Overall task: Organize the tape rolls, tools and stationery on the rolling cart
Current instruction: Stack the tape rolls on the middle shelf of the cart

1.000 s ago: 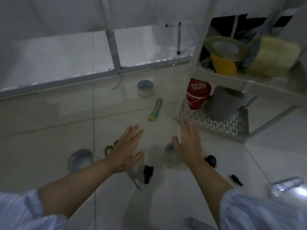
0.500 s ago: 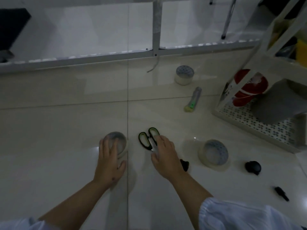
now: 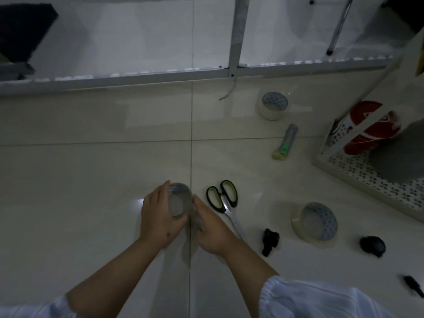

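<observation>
Tape roll (image 3: 179,199), half-second ago flat on floor, now raised, clasped between left hand (image 3: 159,218) and right hand (image 3: 212,228); we judge cart (image 3: 376,184) next.

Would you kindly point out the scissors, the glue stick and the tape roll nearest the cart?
scissors (image 3: 222,195): head view, between the green-lined handles.
glue stick (image 3: 286,142): head view, mid-body.
tape roll nearest the cart (image 3: 314,221): head view, patterned inner core.
</observation>
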`<state>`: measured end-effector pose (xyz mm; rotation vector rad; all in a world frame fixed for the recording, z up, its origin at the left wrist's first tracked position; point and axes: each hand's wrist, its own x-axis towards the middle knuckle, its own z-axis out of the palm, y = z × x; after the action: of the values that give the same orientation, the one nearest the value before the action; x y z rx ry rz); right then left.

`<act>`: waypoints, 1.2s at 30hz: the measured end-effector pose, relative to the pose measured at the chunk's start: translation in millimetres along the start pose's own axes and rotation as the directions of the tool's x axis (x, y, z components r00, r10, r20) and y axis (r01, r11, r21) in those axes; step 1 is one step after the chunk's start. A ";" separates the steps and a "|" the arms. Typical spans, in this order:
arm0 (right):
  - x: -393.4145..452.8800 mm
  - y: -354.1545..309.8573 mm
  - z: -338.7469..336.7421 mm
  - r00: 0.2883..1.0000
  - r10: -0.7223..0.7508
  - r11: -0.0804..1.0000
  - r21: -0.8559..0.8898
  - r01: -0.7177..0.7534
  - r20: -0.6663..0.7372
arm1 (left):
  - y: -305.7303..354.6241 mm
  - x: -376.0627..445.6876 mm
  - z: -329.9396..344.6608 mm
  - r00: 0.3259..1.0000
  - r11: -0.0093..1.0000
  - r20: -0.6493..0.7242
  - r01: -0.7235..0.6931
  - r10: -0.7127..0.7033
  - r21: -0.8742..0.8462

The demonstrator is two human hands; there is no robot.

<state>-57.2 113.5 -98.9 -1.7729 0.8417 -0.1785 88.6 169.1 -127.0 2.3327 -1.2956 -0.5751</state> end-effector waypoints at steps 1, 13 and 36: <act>-2.0 3.0 -6.3 1.000 -0.003 1.000 0.006 0.003 -0.002 | 7.9 1.5 -1.4 1.000 0.999 0.003 0.012 -0.012 -0.035; -41.9 -14.0 -154.3 0.886 -0.241 0.956 -0.252 0.148 -0.396 | 212.0 32.8 -28.5 0.982 0.862 0.138 -0.043 0.129 -0.504; -257.4 -17.1 -424.7 0.413 -0.448 0.633 -0.607 -0.481 -0.793 | 534.9 -15.3 14.4 0.399 0.433 0.289 -0.899 0.870 -0.065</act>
<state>-453.9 -54.4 148.7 -2.4887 2.0274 -1.0241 -297.2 -79.0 148.9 1.2299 -2.4702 -0.4495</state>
